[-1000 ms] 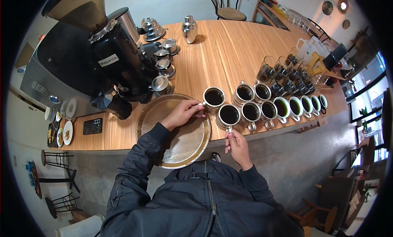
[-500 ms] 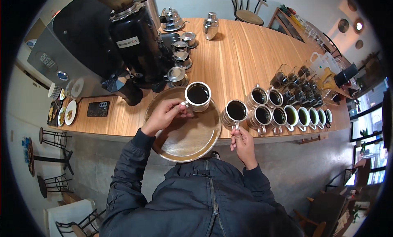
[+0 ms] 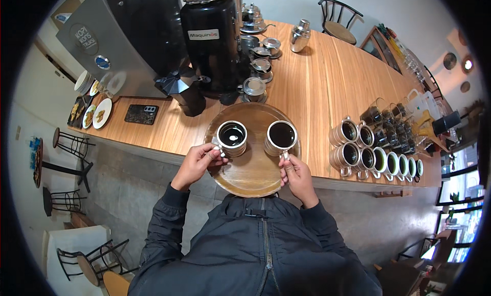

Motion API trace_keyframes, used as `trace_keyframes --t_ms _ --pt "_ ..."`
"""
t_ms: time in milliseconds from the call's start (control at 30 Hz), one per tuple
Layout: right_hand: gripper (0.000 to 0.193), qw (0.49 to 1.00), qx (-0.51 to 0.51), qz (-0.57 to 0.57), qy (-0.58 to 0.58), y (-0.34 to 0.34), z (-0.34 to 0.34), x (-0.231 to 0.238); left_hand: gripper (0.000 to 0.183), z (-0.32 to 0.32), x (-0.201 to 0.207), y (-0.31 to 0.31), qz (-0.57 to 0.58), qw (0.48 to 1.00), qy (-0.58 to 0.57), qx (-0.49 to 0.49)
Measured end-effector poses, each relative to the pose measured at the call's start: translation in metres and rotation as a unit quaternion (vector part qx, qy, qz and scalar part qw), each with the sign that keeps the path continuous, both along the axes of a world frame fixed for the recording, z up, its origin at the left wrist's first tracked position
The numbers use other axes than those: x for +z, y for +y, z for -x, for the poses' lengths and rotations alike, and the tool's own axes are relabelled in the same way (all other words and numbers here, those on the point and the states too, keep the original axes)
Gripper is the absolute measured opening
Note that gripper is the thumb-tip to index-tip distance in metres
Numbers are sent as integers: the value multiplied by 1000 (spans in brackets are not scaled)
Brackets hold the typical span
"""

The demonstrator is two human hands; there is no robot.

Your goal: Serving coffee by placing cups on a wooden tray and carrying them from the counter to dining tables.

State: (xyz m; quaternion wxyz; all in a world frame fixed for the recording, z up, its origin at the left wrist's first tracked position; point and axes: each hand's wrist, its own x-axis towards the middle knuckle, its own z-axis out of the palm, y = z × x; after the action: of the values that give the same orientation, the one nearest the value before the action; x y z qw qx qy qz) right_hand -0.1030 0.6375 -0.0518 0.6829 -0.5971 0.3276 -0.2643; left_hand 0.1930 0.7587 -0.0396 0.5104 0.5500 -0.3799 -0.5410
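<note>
A round wooden tray (image 3: 245, 178) lies at the front edge of the counter before me. My left hand (image 3: 200, 164) grips the handle of a ridged mug (image 3: 231, 138) of dark liquid, over the tray's left part. By its handle, my right hand (image 3: 298, 178) holds a second mug (image 3: 281, 138) of dark liquid above the tray's right part. Both mugs are upright and apart from each other. Whether their bases touch the tray I cannot tell.
Right of the tray stand several filled mugs (image 3: 350, 154), white cups (image 3: 392, 164) and dark glasses (image 3: 391, 124). A black grinder (image 3: 210, 50), a moka pot (image 3: 186, 94) and metal drip filters (image 3: 254, 88) stand behind it. A phone (image 3: 141, 114) lies on the counter (image 3: 317, 81) to the left.
The right-hand mug has moved left from beside the other mugs to over the tray. My left hand's mug has come nearer to me on the tray. The view has shifted left.
</note>
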Motion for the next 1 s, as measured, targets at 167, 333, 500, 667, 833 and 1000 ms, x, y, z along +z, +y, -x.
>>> trace_keyframes --t_ms 167,333,500,667,833,1000 --pt "29 999 28 -9 14 3 -15 -5 26 -10 -4 6 18 1000 -1 -4" --pt "27 997 55 -34 29 3 -19 -6 25 -26 -5 1 21 996 -39 -71" --pt "25 994 85 -50 39 -4 -16 -7 25 -48 -2 -11 6 992 -34 -119" --pt "26 983 151 10 107 -28 -4 9 27 -63 7 -34 25 979 -176 -101" --pt "27 989 35 10 143 -45 -5 9 29 -62 5 -63 144 941 -304 -33" --pt "26 990 -60 31 122 -58 -30 9 29 -52 1 -84 106 960 -259 -3"
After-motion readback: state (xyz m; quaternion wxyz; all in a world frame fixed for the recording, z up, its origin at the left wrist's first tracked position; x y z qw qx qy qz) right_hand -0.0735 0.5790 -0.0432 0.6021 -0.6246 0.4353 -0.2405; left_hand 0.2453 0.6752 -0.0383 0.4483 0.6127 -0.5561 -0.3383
